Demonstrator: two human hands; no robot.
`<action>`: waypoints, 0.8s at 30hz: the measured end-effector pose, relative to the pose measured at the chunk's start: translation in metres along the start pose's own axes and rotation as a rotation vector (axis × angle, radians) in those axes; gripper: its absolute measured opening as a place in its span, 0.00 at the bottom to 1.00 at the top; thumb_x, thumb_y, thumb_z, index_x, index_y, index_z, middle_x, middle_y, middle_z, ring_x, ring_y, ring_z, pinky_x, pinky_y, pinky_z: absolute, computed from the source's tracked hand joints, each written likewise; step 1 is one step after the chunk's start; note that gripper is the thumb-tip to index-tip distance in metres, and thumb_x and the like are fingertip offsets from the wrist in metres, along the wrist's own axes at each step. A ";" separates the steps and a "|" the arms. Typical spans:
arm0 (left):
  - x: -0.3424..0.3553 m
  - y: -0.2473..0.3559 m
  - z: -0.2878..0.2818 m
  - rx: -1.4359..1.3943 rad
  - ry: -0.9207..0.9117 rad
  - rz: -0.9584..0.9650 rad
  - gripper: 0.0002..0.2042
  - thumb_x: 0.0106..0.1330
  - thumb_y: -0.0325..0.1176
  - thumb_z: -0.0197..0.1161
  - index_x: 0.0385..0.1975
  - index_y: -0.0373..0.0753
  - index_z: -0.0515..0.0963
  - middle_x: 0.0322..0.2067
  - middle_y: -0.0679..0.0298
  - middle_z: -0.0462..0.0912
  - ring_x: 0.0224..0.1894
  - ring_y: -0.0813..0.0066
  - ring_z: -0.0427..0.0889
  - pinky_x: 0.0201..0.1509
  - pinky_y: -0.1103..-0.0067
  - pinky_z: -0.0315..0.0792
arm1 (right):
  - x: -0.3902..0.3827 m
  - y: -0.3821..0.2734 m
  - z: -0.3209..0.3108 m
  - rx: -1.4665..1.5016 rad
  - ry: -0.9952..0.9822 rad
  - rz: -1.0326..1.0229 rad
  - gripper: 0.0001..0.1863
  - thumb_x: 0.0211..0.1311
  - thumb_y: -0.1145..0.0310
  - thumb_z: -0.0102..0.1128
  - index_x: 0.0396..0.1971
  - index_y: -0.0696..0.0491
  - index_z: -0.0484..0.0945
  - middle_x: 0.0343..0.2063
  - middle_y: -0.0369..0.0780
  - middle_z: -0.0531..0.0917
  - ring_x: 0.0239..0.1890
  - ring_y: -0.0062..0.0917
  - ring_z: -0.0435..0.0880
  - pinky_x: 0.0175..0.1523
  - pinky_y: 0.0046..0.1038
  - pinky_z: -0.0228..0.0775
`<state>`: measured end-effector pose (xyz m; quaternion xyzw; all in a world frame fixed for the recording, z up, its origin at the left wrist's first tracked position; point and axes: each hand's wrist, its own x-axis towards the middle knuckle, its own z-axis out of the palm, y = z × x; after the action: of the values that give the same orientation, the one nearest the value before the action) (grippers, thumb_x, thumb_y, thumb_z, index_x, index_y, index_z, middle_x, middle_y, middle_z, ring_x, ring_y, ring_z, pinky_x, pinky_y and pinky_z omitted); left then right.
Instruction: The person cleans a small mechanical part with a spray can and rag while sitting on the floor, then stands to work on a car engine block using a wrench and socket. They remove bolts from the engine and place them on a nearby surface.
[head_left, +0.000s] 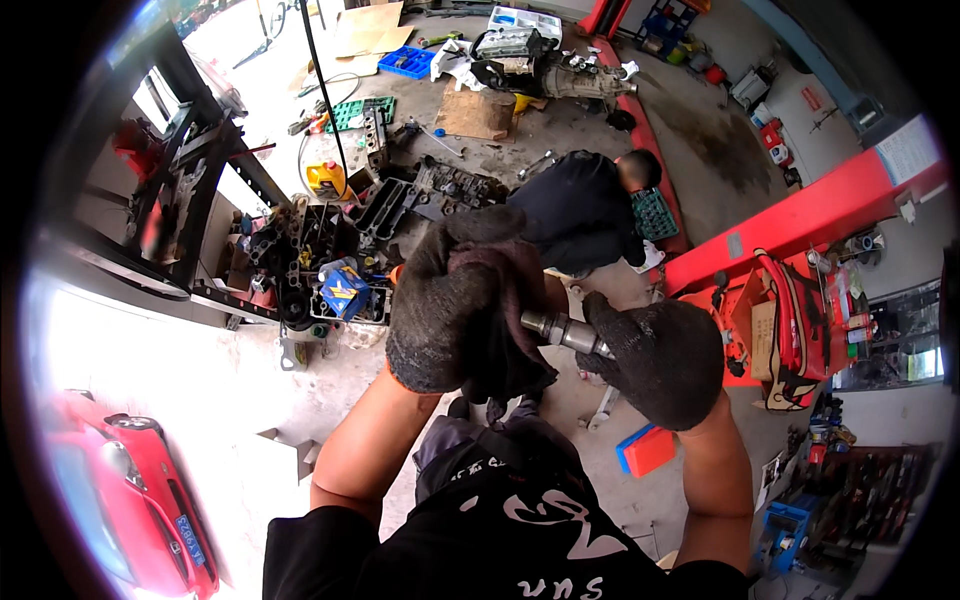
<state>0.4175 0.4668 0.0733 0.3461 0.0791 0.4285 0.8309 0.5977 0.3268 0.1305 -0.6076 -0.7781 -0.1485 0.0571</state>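
Observation:
Dark work gloves cover both of my hands, raised in front of my chest. My left hand (432, 315) is closed on a dark, crumpled rag (522, 365), which hangs below the fingers. Between thumb and fingers of my right hand (662, 362) is a stepped, shiny metal cylindrical part (565, 332). Its narrower end points left, close beside the rag; whether the two touch I cannot tell. The glove hides the part's right end.
Beyond my hands a person in dark clothes (575, 210) bends low over the floor. Engine parts (450, 185) and a yellow jug (327, 180) lie to the left. A red lift arm (800, 220) slants across the right. An orange-and-blue box (648, 452) sits near my feet.

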 end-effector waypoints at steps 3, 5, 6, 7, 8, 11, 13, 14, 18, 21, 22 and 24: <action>0.001 0.002 -0.012 -0.006 0.047 0.076 0.28 0.61 0.35 0.66 0.59 0.26 0.70 0.38 0.48 0.83 0.36 0.60 0.86 0.44 0.71 0.82 | -0.007 0.000 0.003 0.131 0.095 0.051 0.29 0.50 0.53 0.73 0.53 0.49 0.82 0.25 0.37 0.79 0.26 0.35 0.79 0.32 0.37 0.70; -0.002 0.006 -0.008 0.088 0.009 0.121 0.30 0.62 0.39 0.66 0.60 0.27 0.69 0.38 0.47 0.83 0.36 0.60 0.86 0.44 0.71 0.82 | -0.010 0.000 0.001 0.184 0.131 0.065 0.30 0.51 0.53 0.72 0.54 0.49 0.82 0.26 0.38 0.80 0.27 0.35 0.79 0.33 0.37 0.69; -0.005 0.010 -0.006 0.139 -0.011 0.142 0.31 0.62 0.40 0.67 0.61 0.27 0.68 0.38 0.47 0.83 0.37 0.59 0.86 0.43 0.72 0.82 | -0.011 0.000 -0.001 0.200 0.110 0.081 0.30 0.51 0.53 0.71 0.55 0.49 0.82 0.27 0.39 0.81 0.27 0.36 0.79 0.33 0.37 0.69; -0.008 0.011 -0.005 0.114 -0.058 0.096 0.32 0.61 0.41 0.67 0.62 0.28 0.67 0.42 0.48 0.82 0.42 0.57 0.85 0.48 0.68 0.82 | -0.011 0.000 -0.001 0.217 0.089 0.098 0.30 0.52 0.53 0.71 0.55 0.49 0.81 0.28 0.40 0.82 0.28 0.36 0.79 0.34 0.38 0.70; -0.011 0.011 -0.003 0.089 -0.106 0.050 0.33 0.61 0.42 0.68 0.63 0.29 0.67 0.45 0.48 0.82 0.48 0.55 0.84 0.53 0.64 0.82 | -0.013 0.000 -0.002 0.220 0.085 0.104 0.29 0.53 0.53 0.71 0.55 0.50 0.82 0.28 0.40 0.82 0.28 0.37 0.79 0.34 0.38 0.70; -0.024 0.003 0.000 0.184 -0.132 0.052 0.32 0.63 0.44 0.67 0.62 0.29 0.67 0.44 0.49 0.82 0.46 0.57 0.84 0.49 0.67 0.82 | -0.011 -0.001 0.003 0.266 0.122 0.086 0.27 0.54 0.54 0.72 0.52 0.50 0.82 0.29 0.40 0.82 0.28 0.36 0.80 0.33 0.38 0.71; -0.030 -0.010 0.007 0.348 -0.126 0.083 0.29 0.67 0.44 0.65 0.60 0.29 0.68 0.41 0.52 0.83 0.41 0.62 0.85 0.43 0.72 0.81 | -0.008 -0.001 0.010 0.311 0.186 0.055 0.26 0.53 0.54 0.74 0.50 0.49 0.81 0.28 0.36 0.81 0.27 0.31 0.80 0.32 0.35 0.71; -0.029 -0.013 0.004 0.500 -0.158 0.106 0.28 0.69 0.44 0.63 0.59 0.29 0.69 0.40 0.53 0.83 0.40 0.65 0.84 0.41 0.74 0.80 | -0.008 -0.003 0.009 0.407 0.151 0.095 0.24 0.54 0.54 0.74 0.48 0.50 0.81 0.28 0.37 0.81 0.27 0.31 0.81 0.32 0.35 0.71; -0.024 -0.016 0.000 0.850 -0.167 0.134 0.23 0.73 0.45 0.57 0.54 0.28 0.73 0.38 0.56 0.83 0.37 0.73 0.82 0.40 0.78 0.76 | -0.001 -0.012 0.004 0.545 0.010 0.177 0.23 0.55 0.51 0.71 0.43 0.53 0.80 0.28 0.40 0.82 0.29 0.36 0.82 0.33 0.38 0.71; -0.023 -0.018 -0.001 0.785 -0.084 0.022 0.22 0.75 0.44 0.51 0.50 0.28 0.76 0.41 0.55 0.83 0.39 0.73 0.82 0.45 0.78 0.75 | 0.000 -0.004 0.010 0.227 0.054 0.018 0.26 0.54 0.50 0.71 0.44 0.54 0.80 0.27 0.39 0.81 0.28 0.37 0.80 0.33 0.39 0.70; -0.019 -0.017 -0.001 0.794 -0.112 0.009 0.22 0.75 0.44 0.50 0.52 0.28 0.75 0.41 0.55 0.83 0.39 0.73 0.82 0.45 0.78 0.75 | -0.002 0.000 0.016 0.080 0.085 -0.055 0.27 0.52 0.51 0.71 0.45 0.54 0.80 0.26 0.39 0.81 0.27 0.36 0.79 0.32 0.38 0.69; -0.011 -0.014 -0.002 0.817 -0.161 -0.010 0.23 0.75 0.44 0.50 0.56 0.28 0.72 0.42 0.55 0.83 0.39 0.72 0.82 0.44 0.78 0.75 | -0.005 0.003 0.022 -0.013 0.081 -0.044 0.28 0.50 0.50 0.71 0.48 0.53 0.80 0.24 0.39 0.79 0.24 0.36 0.77 0.31 0.39 0.68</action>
<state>0.4195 0.4542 0.0610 0.6793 0.1788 0.3295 0.6309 0.6036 0.3294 0.1091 -0.5842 -0.7874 -0.1792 0.0814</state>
